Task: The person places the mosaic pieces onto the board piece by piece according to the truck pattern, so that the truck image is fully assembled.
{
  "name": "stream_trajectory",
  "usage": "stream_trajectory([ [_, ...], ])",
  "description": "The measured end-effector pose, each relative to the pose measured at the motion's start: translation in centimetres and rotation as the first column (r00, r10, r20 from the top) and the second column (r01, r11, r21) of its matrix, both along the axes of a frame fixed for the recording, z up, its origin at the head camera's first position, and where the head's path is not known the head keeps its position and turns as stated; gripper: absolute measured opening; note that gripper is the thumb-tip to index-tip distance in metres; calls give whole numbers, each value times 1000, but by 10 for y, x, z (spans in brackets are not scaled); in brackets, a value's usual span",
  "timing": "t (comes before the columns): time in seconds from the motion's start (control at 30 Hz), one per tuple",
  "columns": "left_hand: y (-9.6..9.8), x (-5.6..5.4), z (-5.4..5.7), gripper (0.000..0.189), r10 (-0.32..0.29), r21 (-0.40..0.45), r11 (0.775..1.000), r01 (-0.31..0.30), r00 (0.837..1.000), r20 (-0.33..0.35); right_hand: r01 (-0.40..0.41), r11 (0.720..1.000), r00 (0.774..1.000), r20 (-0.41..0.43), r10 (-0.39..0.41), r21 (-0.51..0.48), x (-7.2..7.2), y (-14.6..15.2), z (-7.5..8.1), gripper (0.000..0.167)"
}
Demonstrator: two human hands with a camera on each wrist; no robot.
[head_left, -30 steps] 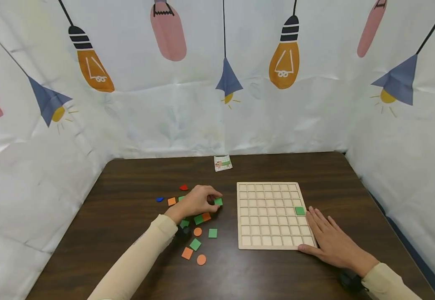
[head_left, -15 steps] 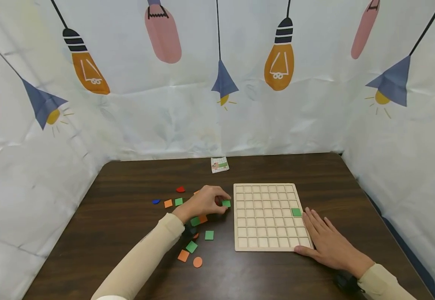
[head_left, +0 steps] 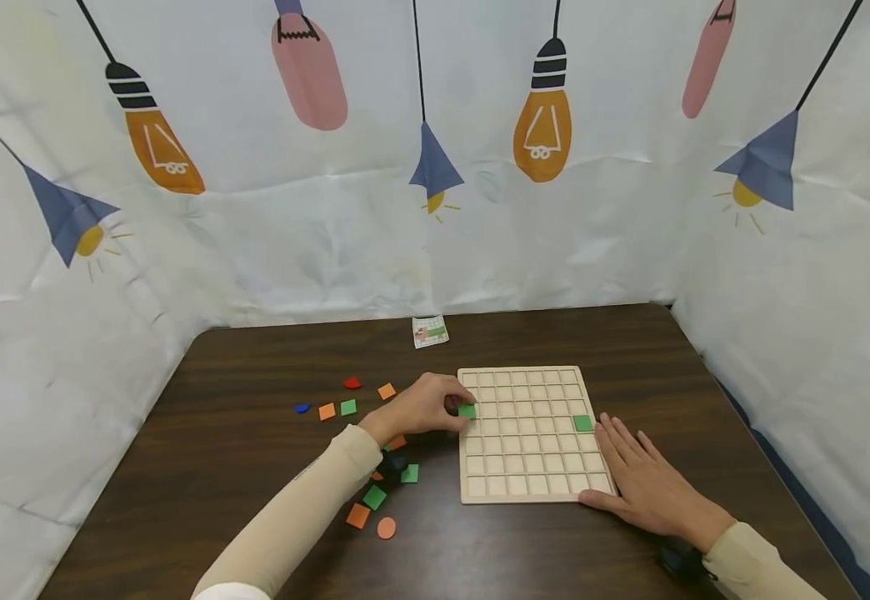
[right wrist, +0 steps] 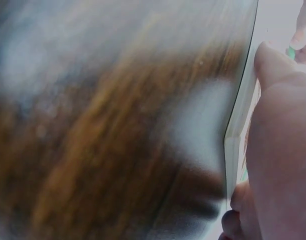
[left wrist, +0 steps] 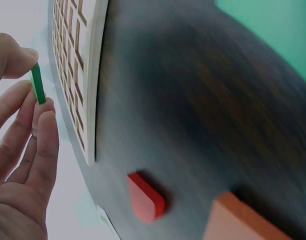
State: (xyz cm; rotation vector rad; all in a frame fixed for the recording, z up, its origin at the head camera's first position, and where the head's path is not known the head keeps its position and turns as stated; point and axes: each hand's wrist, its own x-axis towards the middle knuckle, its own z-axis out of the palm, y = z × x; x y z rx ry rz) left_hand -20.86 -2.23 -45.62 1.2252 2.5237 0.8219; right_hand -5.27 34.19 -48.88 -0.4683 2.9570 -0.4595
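Near right corner of the board: my right hand (head_left: 641, 487) lies flat, fingers straight along the right edge, thumb at the corner; it grips nothing.
Table, left of the board's near left corner: a flat pale-orange disc (head_left: 386, 527), an orange square tile (head_left: 357, 516) and a loose green square tile (head_left: 375, 497) lie near one another on the dark wood-grain table (head_left: 525, 550).
Board: a pale wood-coloured grid board (head_left: 522, 467) lies between my hands, its far edge roughly in line with the table's far edge.
Left edge of the board: my left hand (head_left: 431, 404) is closed to a pinch, thumb against fingers, on a thin green square tile (head_left: 467, 412).
Pinched tile: seen over the left edge, beyond its midpoint; the left wrist view shows it raised and tilted, edge toward that camera. Being square, it has no long axis.
Nearer hand: my left; the cells lie just to the tile's right, my right hand across the board.
Right edge, by my fingertips: a seated green square tile (head_left: 582, 423) fills one cell.
Table, beyond my left forearm: a small red piece (head_left: 352, 382).
Far edge of the table: a small printed card (head_left: 430, 332).
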Motion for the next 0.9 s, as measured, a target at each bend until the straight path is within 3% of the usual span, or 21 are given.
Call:
stream_trajectory([
  [0.23, 17, 3, 4, 33, -22, 16, 1000, 22, 1000, 21, 2, 1000, 1000, -1, -2, 9, 0, 1, -1, 107],
  [0.5, 45, 8, 7, 31, 9, 11, 1000, -9, 999, 34, -2, 1000, 1000, -1, 2, -1, -1, 0, 1, 107],
  [0.67, 65, 13, 9, 31, -18, 8, 1000, 17, 999, 41, -1, 1000, 1000, -8, 1, 7, -1, 0, 0, 107],
  [0.9, 91, 21, 13, 31, -76, -14, 997, 75, 997, -30, 6, 1000, 1000, -15, -5, 4, -1, 1, -2, 108],
])
